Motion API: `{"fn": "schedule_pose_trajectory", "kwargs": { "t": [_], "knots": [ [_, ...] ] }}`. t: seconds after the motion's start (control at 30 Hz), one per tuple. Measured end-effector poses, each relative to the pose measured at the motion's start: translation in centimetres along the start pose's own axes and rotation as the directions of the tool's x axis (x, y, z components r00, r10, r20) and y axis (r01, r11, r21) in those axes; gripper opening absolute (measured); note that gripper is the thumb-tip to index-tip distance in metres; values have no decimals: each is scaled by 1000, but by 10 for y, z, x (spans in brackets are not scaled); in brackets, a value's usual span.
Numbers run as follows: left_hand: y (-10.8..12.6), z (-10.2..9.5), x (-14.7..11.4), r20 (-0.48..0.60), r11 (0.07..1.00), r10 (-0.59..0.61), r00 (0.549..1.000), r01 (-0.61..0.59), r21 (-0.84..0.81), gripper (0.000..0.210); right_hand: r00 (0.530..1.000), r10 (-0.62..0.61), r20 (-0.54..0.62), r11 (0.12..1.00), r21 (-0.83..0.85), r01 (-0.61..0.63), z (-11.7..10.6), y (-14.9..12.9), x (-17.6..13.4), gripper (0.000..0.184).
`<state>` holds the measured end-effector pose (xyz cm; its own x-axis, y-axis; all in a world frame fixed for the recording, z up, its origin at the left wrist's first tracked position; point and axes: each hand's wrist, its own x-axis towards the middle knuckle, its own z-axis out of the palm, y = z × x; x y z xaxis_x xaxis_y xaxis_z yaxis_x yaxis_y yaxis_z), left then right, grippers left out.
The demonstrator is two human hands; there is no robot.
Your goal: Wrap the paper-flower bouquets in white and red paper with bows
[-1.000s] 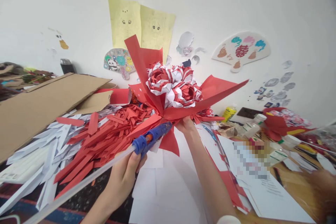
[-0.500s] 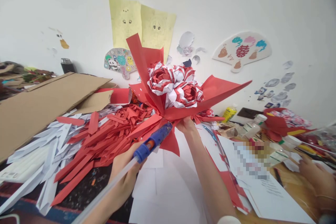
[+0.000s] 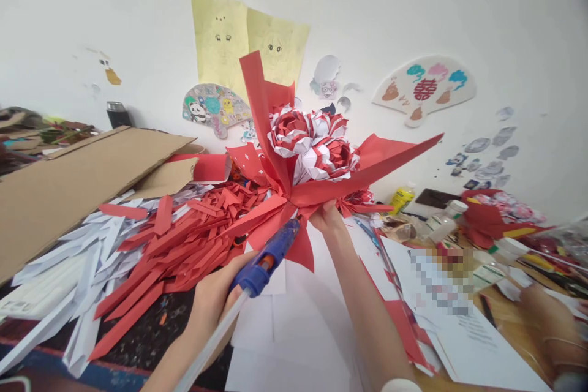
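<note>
Above the cluttered surface [image 3: 294, 343], right hand [image 3: 327, 219] pinches the paper-flower bouquet [image 3: 312, 159] at its base, left hand [image 3: 215, 300] grips the blue glue gun [image 3: 271, 257], nozzle at the wrapper's underside: gluing step, likely needs steady nozzle contact.

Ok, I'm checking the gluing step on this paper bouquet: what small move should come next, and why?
Probably ease the glue gun nozzle a touch further up into the red wrap at its gathered base. The left hand aims the gun there, its tip right at the folds, while the right hand pinches the bouquet from below. Whether the tip touches the paper is unclear.
</note>
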<state>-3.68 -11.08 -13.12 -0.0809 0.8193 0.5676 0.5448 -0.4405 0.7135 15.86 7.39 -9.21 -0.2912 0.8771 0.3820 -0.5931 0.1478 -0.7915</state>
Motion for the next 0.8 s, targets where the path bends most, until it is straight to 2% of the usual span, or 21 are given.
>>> {"fn": "schedule_pose_trajectory", "kwargs": {
  "t": [0.1, 0.17, 0.3, 0.4, 0.5, 0.63, 0.7, 0.8],
  "knots": [
    [-10, -8, -9, -41, 991, 88, 995, -83, 103, 50, 996, -89, -2, 996, -28, 88, -6, -2, 2, 73],
    [-21, -17, -17, -20, 967, 195, 981, -188, 173, 49, 990, -136, -28, 990, -40, 135, -12, -5, 4, 72],
    [-45, -34, -27, 185, 855, 404, 896, -442, 272, 49, 980, -193, -45, 981, -27, 192, -25, -14, 10, 68],
    [-55, -32, -25, 311, 754, 455, 835, -547, 365, 42, 978, -201, -61, 980, -22, 200, -33, -18, 12, 66],
    [-61, -14, -19, 353, 672, 466, 811, -584, 456, 38, 968, -217, -123, 976, -48, 213, -37, -19, 12, 70],
    [-71, 7, -17, 422, 570, 371, 827, -562, 600, 37, 966, -207, -157, 977, -89, 195, -31, -17, 9, 79],
    [-70, 8, -16, 440, 514, 331, 835, -551, 658, 38, 969, -204, -138, 976, -100, 191, -24, -16, 8, 81],
    [-48, -2, -10, 393, 470, 405, 826, -556, 685, 40, 977, -196, -86, 977, -101, 187, -12, -15, 6, 79]
  ]
}}
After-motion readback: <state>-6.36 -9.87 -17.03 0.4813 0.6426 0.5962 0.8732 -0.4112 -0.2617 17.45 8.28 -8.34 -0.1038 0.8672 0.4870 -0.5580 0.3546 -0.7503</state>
